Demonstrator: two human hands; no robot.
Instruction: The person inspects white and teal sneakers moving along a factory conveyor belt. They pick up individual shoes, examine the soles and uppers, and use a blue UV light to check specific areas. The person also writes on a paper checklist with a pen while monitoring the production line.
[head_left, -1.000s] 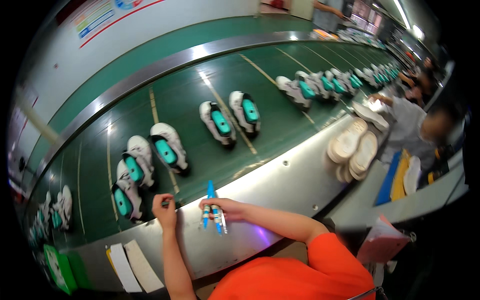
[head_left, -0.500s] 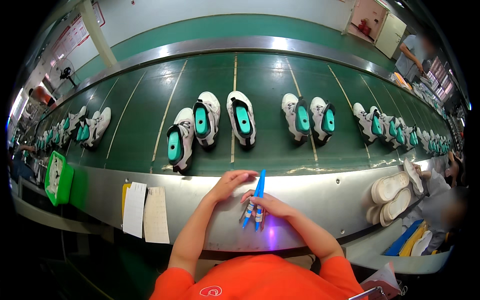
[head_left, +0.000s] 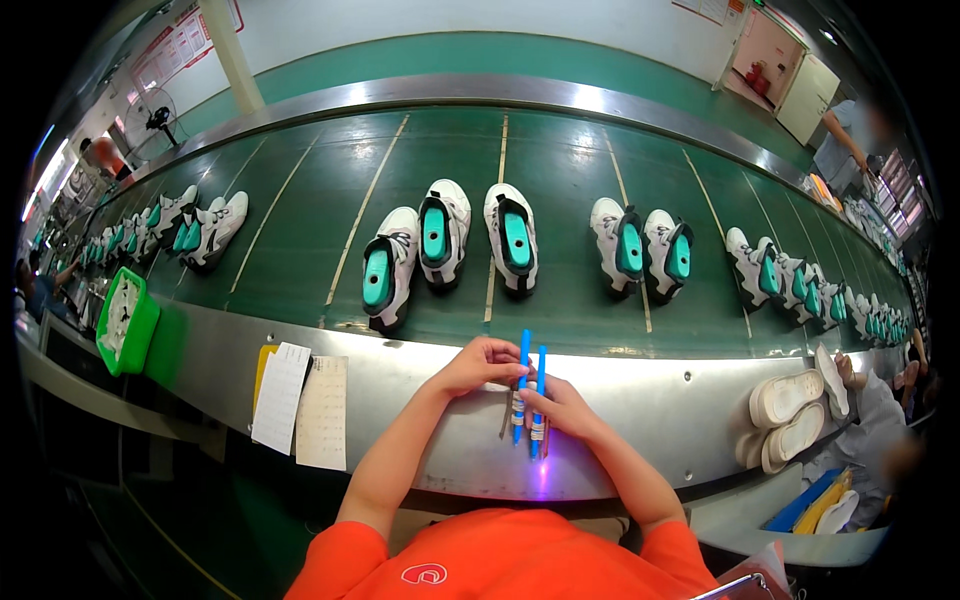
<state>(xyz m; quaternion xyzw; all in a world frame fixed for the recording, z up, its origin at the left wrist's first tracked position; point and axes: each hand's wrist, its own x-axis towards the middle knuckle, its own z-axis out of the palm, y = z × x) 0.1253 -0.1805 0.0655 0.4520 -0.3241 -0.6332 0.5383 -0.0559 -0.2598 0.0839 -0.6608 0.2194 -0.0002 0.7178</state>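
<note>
I hold two blue pens (head_left: 530, 395) in the lower middle of the frame, over the steel ledge (head_left: 420, 400) that runs along the near edge of the green conveyor belt (head_left: 560, 180). My right hand (head_left: 562, 408) is wrapped around their lower halves, fingers closed on the barrels, so this is the hand that carries them. My left hand (head_left: 480, 363) comes in from the left and meets them higher up, its fingertips curled and touching the pens near the middle; I cannot tell whether it grips or merely steadies them. The pens stand side by side, nearly parallel, their long axis running up and down the frame, the upper tips pointing at the belt and the lower ends toward my body, where a small violet glow shows on the ledge just below them. Straight above the tips, on the belt, lies a white shoe (head_left: 510, 238) with a teal insert, sole end toward me, and just left of it a second shoe (head_left: 443, 235) and a third (head_left: 388, 268) tilted the same way. My left hand is the nearer to that group; the pair of shoes (head_left: 642, 248) to the upper right sits closer to my right. Paper sheets (head_left: 300, 402) hang off the ledge at the lower left, well apart from both hands
</note>
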